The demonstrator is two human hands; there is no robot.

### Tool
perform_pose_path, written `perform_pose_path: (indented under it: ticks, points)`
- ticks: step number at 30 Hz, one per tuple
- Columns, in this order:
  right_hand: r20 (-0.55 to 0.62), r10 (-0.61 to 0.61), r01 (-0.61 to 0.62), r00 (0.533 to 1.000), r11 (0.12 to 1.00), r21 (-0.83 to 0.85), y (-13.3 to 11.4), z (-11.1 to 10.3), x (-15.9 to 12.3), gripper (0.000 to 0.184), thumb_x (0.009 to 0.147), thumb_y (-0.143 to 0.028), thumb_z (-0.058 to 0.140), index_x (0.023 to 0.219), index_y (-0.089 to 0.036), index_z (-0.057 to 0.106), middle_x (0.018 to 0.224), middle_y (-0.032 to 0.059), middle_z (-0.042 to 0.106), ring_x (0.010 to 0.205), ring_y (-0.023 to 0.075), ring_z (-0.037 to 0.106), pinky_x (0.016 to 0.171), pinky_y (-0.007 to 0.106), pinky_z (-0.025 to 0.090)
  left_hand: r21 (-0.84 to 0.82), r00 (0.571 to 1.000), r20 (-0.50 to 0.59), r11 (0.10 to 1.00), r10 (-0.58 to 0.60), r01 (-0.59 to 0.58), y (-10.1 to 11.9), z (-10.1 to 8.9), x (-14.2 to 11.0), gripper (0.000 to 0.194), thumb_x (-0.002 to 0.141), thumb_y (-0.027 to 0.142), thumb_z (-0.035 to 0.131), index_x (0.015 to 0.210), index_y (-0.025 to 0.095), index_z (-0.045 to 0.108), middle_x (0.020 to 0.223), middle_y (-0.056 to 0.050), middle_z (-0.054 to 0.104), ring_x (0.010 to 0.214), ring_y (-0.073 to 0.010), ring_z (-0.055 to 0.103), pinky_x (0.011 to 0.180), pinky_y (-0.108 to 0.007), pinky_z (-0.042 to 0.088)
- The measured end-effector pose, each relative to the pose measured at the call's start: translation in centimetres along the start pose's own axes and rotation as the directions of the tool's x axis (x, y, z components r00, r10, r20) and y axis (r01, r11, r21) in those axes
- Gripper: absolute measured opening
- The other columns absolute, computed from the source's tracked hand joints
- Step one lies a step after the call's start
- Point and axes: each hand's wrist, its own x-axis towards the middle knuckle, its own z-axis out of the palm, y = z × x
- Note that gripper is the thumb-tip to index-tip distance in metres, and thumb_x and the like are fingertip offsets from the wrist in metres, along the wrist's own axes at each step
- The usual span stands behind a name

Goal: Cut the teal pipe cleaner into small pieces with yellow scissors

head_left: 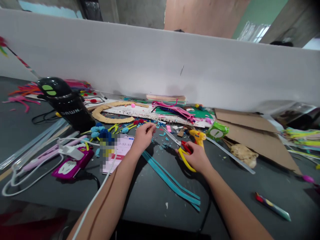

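Note:
My right hand (pixel 196 156) is closed around the handles of a pair of scissors (pixel 183 158), one yellow and one red. Their metal blades point up and left, toward my left hand (pixel 145 136). The fingertips of that left hand are pinched together; whatever they hold, if anything, is too small to make out. Between and below my hands lie long blue strips (pixel 172 183), their upper end by my left wrist. Small blue scraps (pixel 165 146) are scattered beneath the scissor blades. A phone (pixel 122 146) showing a timer lies partly behind my left forearm.
Beyond my right hand are a yellow glue gun (pixel 198 136), a green box (pixel 218 130) and cardboard sheets (pixel 257 146). At left stand a black bottle (pixel 72 110) and a purple power strip (pixel 72 166) with white cable. A scalloped tan ring (pixel 100 116) lies behind, before a white partition (pixel 140 60).

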Motion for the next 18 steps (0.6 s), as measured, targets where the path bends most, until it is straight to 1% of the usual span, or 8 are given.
perform_pose_path:
  ticks: [5, 9, 13, 18]
  points:
    - [0.027, -0.021, 0.021, 0.999, 1.000, -0.018, -0.16, 0.34, -0.05, 0.041, 0.072, -0.057, 0.067, 0.066, -0.020, 0.049, 0.058, -0.0051, 0.043, 0.055, 0.0102, 0.037, 0.050, 0.023, 0.029, 0.049, 1.000, 0.016, 0.999, 0.019, -0.019, 0.48, 0.09, -0.35, 0.024, 0.087, 0.035, 0.052, 0.077, 0.017, 0.064, 0.067, 0.001, 0.060, 0.061, -0.0114, 0.052, 0.058, -0.022, 0.039]
    - [0.043, -0.030, 0.031, 0.999, 0.999, -0.036, -0.32, 0.47, 0.07, 0.043, 0.072, -0.059, 0.066, 0.067, -0.019, 0.051, 0.057, -0.0047, 0.044, 0.055, 0.0105, 0.038, 0.051, 0.024, 0.030, 0.068, 0.999, 0.000, 0.997, 0.040, -0.040, 0.46, 0.20, -0.37, 0.021, 0.086, 0.033, 0.053, 0.078, 0.017, 0.065, 0.066, 0.001, 0.059, 0.060, -0.0111, 0.051, 0.057, -0.022, 0.038]
    - [0.030, -0.049, 0.049, 0.998, 0.998, -0.031, -0.21, 0.58, 0.22, 0.040, 0.074, -0.056, 0.064, 0.065, -0.019, 0.053, 0.056, -0.0039, 0.045, 0.055, 0.0107, 0.038, 0.051, 0.024, 0.029, 0.084, 0.999, 0.001, 0.995, 0.047, -0.047, 0.38, 0.23, -0.34, 0.021, 0.085, 0.033, 0.053, 0.080, 0.017, 0.067, 0.066, 0.001, 0.062, 0.060, -0.0115, 0.052, 0.058, -0.022, 0.040]
    - [0.008, -0.054, 0.054, 0.999, 0.998, -0.015, 0.29, 0.76, 0.39, 0.035, 0.072, -0.049, 0.066, 0.063, -0.019, 0.052, 0.056, -0.0041, 0.045, 0.055, 0.0102, 0.036, 0.051, 0.024, 0.027, 0.132, 0.998, 0.010, 0.990, 0.059, -0.059, 0.41, 0.16, -0.33, 0.020, 0.084, 0.031, 0.053, 0.079, 0.017, 0.067, 0.066, 0.001, 0.062, 0.060, -0.0116, 0.053, 0.059, -0.022, 0.040]
